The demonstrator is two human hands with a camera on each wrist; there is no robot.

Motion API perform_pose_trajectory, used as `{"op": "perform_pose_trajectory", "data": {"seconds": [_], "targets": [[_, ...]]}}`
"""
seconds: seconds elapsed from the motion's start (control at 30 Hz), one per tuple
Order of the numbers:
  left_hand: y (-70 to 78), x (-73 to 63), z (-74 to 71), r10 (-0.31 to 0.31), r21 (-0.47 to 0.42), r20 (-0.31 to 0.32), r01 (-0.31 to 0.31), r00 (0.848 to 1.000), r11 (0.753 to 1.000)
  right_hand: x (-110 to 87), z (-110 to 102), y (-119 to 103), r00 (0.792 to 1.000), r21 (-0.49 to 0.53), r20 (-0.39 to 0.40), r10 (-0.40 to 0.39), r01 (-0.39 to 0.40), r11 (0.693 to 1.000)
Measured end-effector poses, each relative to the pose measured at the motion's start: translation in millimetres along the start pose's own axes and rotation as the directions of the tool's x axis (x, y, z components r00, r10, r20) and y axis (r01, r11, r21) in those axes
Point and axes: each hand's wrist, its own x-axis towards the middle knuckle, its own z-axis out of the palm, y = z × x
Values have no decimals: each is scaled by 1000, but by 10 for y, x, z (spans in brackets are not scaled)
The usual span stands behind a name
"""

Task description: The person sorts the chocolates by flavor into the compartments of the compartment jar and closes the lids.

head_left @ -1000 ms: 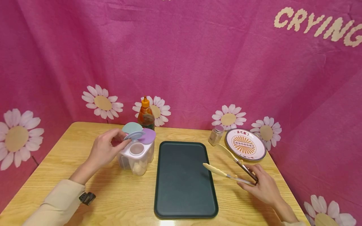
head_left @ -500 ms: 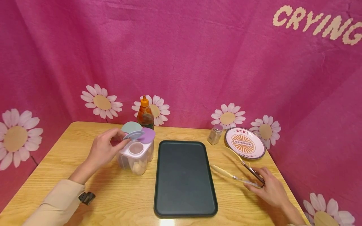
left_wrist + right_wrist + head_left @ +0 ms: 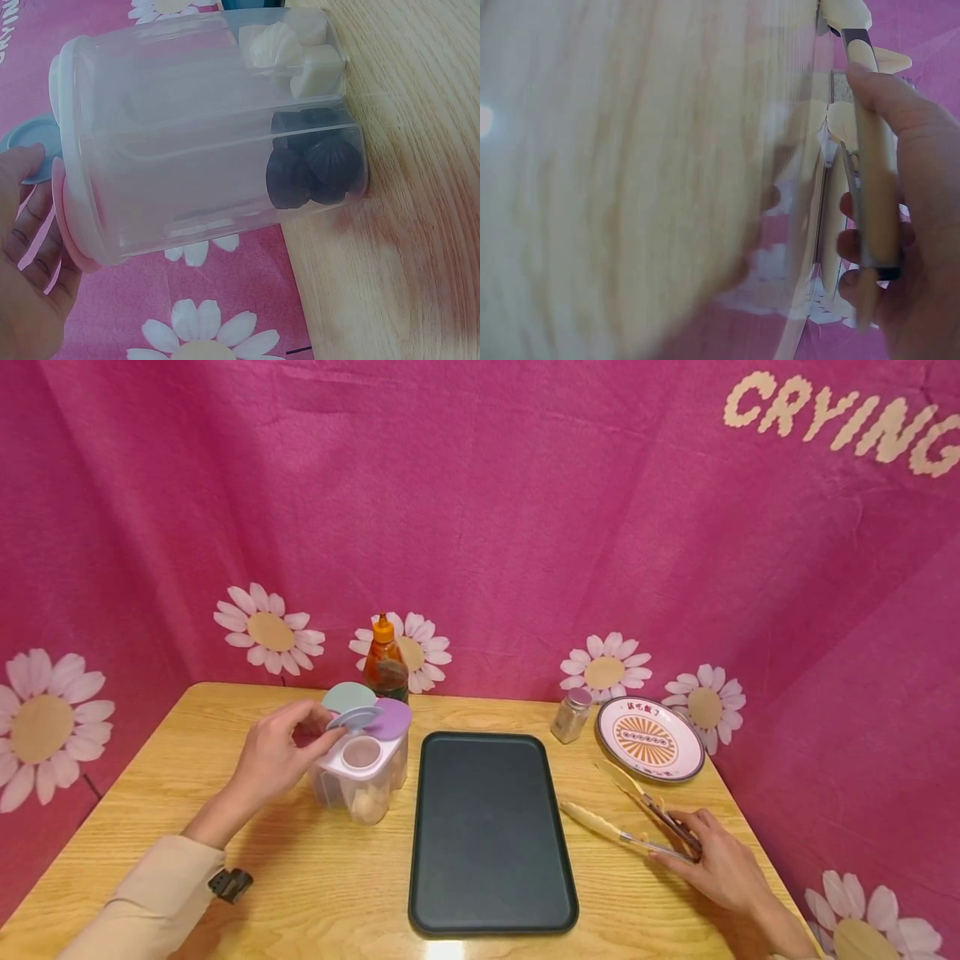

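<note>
My left hand [image 3: 281, 747] pinches a raised blue flip lid [image 3: 356, 719] on a clear, divided plastic container [image 3: 369, 793]. Below that lid a round opening shows. In the left wrist view, white shell-shaped and blocky pieces [image 3: 281, 52] lie at the container's bottom, beside dark shell-shaped pieces [image 3: 315, 161] in another compartment. My right hand [image 3: 716, 860] holds metal tongs [image 3: 637, 842] with cream tips near their hinged end. The tongs' arms are spread apart, with nothing between the tips. In the right wrist view, fingers and thumb wrap round the handles.
A dark green tray [image 3: 491, 835] lies mid-table. Behind the container stands an orange-capped bottle [image 3: 386, 668]. At the back right are a small lidded jar [image 3: 572, 718] and a patterned plate [image 3: 651, 739]. A pink flowered cloth [image 3: 480, 543] hangs behind the table.
My right hand has carried the tongs to the right, so their lower tip is off the tray's edge. The left hand and the blue lid have stayed in place.
</note>
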Motion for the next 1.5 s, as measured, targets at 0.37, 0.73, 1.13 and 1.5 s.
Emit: {"op": "perform_pose_trajectory", "data": {"seconds": [0.37, 0.73, 1.13, 1.5], "targets": [[-8, 9, 8, 12, -3, -4, -12, 1000, 1000, 12, -12, 23, 998, -38, 68, -12, 14, 999], [-7, -1, 10, 3, 3, 0, -3, 1000, 1000, 273, -233, -470, 978, -21, -91, -190, 189, 982], [10, -6, 6, 11, 2, 1, -11, 1000, 1000, 833, -170, -1378, 923, 230, -56, -380, 383, 895], [-1, -13, -11, 40, 9, -9, -40, 999, 999, 1368, -8, -2290, 772, 309, -153, -617, 630, 712]]}}
